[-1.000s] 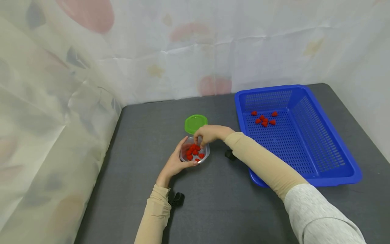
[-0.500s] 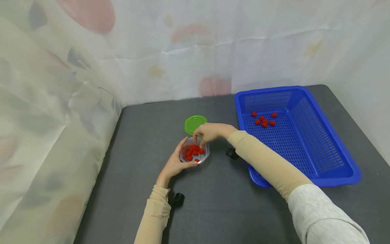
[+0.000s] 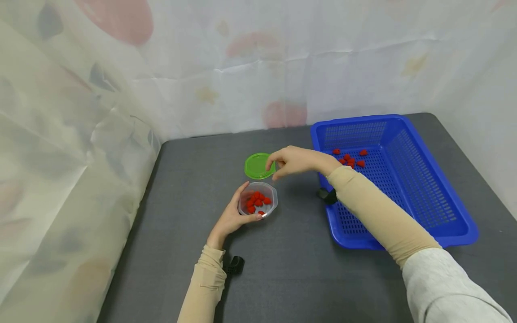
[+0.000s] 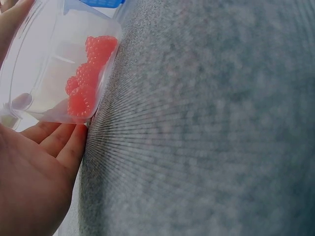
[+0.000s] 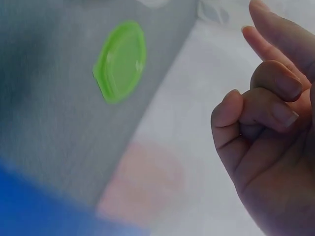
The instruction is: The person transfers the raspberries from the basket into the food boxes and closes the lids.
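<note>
A clear plastic tub [image 3: 270,194] stands on the table with several red raspberries [image 3: 257,197] inside. My left hand [image 3: 229,220] grips it from the left, thumb at the near side and fingers round the far side. In the left wrist view, raspberries [image 4: 87,73] show through the tub wall, close to the tabletop. My right hand [image 3: 298,160] hovers to the right of the green lid [image 3: 255,167] and holds nothing. Its thumb and forefinger are apart, while the right wrist view shows other fingers folded toward the palm. More raspberries [image 3: 361,163] lie in the blue basket [image 3: 359,120].
The basket fills the right side of the dark grey table [image 3: 194,188], its left edge under my right forearm. Behind the table hangs a pale patterned curtain [image 3: 242,89], which also runs along the left side. The lid lies flat just beyond the tub.
My right hand has lifted out of the tub and moved right and away, toward the basket. The left hand and the tub have stayed in place.
</note>
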The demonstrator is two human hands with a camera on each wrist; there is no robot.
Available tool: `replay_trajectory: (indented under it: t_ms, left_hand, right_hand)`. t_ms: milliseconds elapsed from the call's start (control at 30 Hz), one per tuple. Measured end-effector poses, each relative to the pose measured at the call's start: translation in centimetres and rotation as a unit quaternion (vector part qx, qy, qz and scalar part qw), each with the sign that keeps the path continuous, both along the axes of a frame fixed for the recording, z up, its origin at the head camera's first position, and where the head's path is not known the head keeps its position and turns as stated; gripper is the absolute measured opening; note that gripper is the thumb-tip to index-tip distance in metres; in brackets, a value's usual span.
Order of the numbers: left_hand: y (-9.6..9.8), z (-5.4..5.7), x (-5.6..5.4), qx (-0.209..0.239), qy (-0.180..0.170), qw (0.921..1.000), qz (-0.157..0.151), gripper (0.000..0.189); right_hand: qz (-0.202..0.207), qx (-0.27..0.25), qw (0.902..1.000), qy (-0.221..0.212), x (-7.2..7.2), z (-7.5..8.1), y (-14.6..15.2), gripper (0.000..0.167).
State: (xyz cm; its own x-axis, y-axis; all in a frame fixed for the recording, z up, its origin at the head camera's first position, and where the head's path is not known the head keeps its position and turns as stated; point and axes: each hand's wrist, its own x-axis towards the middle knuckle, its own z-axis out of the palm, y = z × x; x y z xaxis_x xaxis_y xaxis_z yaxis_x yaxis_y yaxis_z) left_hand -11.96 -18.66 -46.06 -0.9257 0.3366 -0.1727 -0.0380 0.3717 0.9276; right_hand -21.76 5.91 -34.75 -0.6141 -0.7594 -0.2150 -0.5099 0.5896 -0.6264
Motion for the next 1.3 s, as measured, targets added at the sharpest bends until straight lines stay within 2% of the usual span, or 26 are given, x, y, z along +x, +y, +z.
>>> replay_trajectory:
  t_ms: [133,233,400,633,867,1033,1133,1167,1300]
  left_hand:
    - [0.1,0.1,0.1,-0.001,0.012,0.9999,-0.003,0.098]
    - [0.0,0.1,0.2,-0.001,0.022,0.9998,-0.005,0.097]
    - [-0.1,0.0,0.3,0.002,0.03,0.9995,-0.005,0.097]
    - [-0.3,-0.1,0.2,0.003,0.017,0.9998,0.006,0.098]
    - [-0.2,-0.3,0.2,0.006,0.011,0.9999,0.001,0.098]
    - [-0.1,-0.2,0.2,0.011,0.015,0.9998,-0.001,0.098]
    - [0.1,-0.1,0.2,0.011,0.015,0.9998,-0.003,0.097]
    - [0.1,-0.1,0.2,0.012,0.016,0.9998,-0.003,0.097]
    - [0.3,-0.2,0.2,0.013,0.017,0.9998,-0.004,0.096]
  right_hand:
    - [-0.038,-0.021,0.9989,0.015,0.0,1.3,2.7,0.03]
    - [-0.085,-0.035,0.9957,0.014,0.0,2.1,4.8,0.029]
    - [-0.159,-0.039,0.9863,0.022,0.0,2.5,8.0,0.027]
    - [-0.204,-0.063,0.9769,0.013,-0.1,1.1,11.3,0.033]
    - [-0.262,-0.084,0.9611,-0.021,-0.2,-0.8,14.4,0.039]
    - [-0.3,-0.078,0.9501,-0.037,-0.4,-2.3,16.2,0.042]
    - [-0.308,-0.065,0.9481,-0.044,-0.4,-3.0,17.3,0.045]
    - [-0.309,-0.059,0.9482,-0.045,-0.2,-2.8,17.4,0.044]
    - [-0.303,-0.04,0.9511,-0.044,-0.2,-3.4,18.4,0.045]
